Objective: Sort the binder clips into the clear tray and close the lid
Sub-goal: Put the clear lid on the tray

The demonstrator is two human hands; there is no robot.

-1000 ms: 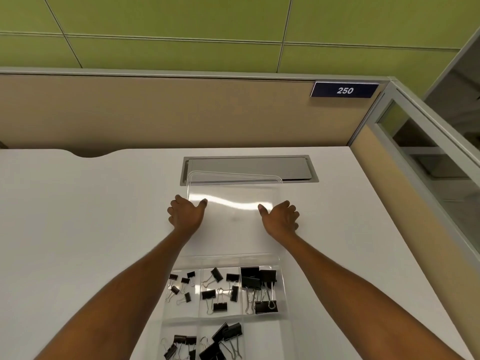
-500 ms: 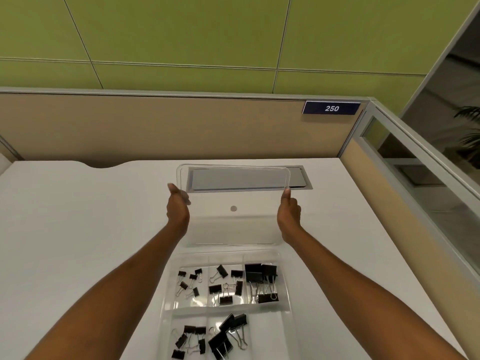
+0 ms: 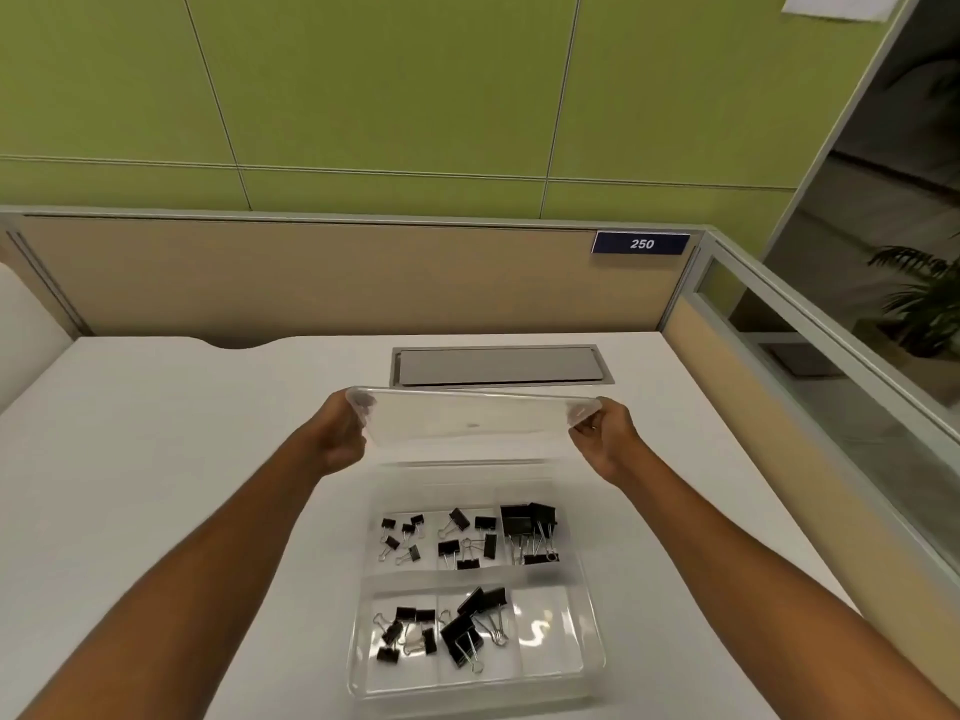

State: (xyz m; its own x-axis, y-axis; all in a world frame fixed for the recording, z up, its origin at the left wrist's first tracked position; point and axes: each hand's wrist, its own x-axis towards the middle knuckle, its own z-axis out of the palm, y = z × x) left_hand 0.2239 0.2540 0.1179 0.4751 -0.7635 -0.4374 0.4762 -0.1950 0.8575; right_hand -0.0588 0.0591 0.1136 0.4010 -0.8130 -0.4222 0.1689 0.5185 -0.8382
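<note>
Lid (image 3: 472, 420) now tipped toward the tray (image 3: 589, 631) — both hands gripping

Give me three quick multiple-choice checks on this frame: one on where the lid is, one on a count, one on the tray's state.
1. Where is the clear lid?
A. Flat on the desk
B. Held up by its two ends, beyond the tray
C. Shut on the tray

2. How many compartments of the clear tray hold no binder clips?
A. None
B. One
C. Three

3. What state is the tray in?
A. Open
C. Lidded
B. Upside down

Answers:
1 B: the left hand and right hand grip the lid's ends above the white desk.
2 B: only the near right compartment is bare; the other five hold clips.
3 A: the clips show with nothing over them.
</note>
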